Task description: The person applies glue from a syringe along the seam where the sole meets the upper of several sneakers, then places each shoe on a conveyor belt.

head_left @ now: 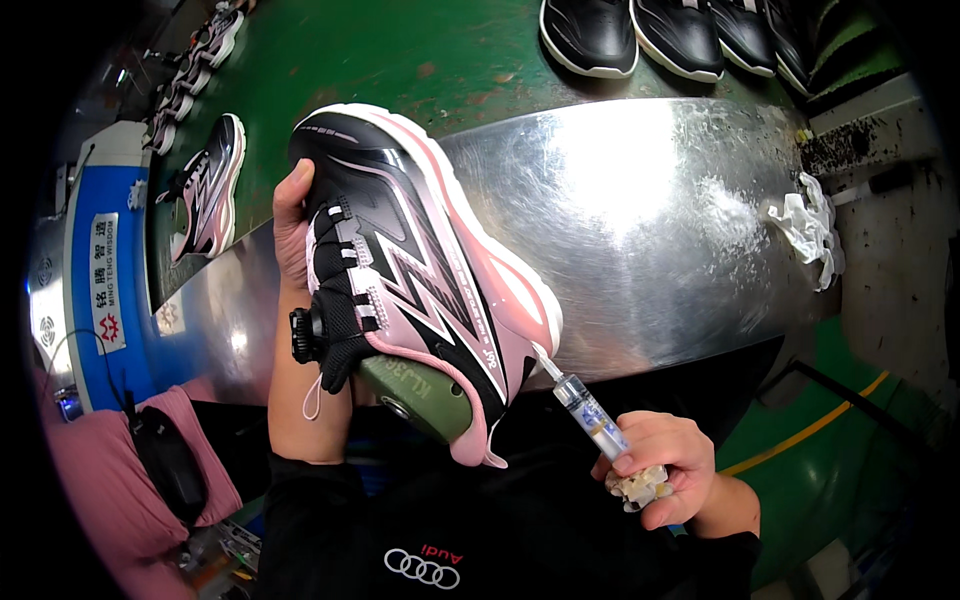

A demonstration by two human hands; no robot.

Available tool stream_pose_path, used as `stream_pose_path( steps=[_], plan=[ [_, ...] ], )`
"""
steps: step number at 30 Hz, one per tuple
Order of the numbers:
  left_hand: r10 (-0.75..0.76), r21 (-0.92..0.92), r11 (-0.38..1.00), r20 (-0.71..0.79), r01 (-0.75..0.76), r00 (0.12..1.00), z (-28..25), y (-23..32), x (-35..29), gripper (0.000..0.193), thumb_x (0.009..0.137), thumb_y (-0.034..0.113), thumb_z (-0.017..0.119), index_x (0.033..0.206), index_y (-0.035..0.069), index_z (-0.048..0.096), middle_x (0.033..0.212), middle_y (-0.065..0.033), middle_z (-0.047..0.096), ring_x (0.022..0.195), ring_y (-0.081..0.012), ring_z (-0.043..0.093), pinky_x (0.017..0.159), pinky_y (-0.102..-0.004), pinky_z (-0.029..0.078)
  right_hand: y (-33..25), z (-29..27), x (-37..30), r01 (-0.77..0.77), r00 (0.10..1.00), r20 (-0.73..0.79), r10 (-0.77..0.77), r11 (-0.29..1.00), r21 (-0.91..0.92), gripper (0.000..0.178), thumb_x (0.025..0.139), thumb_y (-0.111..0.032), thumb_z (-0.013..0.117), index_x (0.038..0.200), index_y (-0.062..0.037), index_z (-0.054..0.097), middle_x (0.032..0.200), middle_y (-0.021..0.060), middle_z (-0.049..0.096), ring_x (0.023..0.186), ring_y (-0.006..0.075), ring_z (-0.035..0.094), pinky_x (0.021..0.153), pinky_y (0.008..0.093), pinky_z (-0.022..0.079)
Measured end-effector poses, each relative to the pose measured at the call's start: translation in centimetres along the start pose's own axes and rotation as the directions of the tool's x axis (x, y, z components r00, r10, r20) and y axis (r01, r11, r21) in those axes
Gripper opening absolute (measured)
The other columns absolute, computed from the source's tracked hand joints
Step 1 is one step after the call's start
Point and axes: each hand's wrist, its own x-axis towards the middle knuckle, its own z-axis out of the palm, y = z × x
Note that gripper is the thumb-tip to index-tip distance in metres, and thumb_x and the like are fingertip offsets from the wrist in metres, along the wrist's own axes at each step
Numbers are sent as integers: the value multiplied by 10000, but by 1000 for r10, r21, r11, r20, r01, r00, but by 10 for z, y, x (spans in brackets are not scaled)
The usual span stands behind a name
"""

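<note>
A black and pink sneaker with a white and pink sole is held up tilted, its toe pointing away to the upper left. A green shoe last fills its opening, and a black dial sits at the tongue. My left hand grips the shoe from its left side near the toe; most of the fingers are hidden behind it. In my right hand is a clear syringe, whose tip meets the heel where the upper joins the sole. A crumpled whitish wad is also between those fingers.
Under the shoe lies a shiny metal sheet on a green bench. A crumpled white tissue lies at its right. Another pink-black sneaker stands at left, several black shoes at the far right. A blue-white machine panel borders the left.
</note>
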Motion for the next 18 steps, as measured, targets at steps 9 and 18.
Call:
stream_pose_path(
  steps=[9,18],
  plan=[
    [1,338,939,-164,55,986,-45,43,-27,422,889,261,501,1214,-10,514,1156,-199,587,1045,-303,601,868,-439,520,3,-5,-2,-75,997,-17,75,997,-28,442,739,-313,757,1028,-1,635,783,82,640,574,189,500,506,290,372],
    [73,726,680,-198,96,977,-60,65,-80,413,883,209,504,1208,-42,460,1116,-154,593,977,-229,615,860,-335,501,9,-3,12,-48,999,-4,48,993,-105,426,711,-221,775,1052,-13,628,873,86,665,674,209,571,589,292,439]
  ],
)
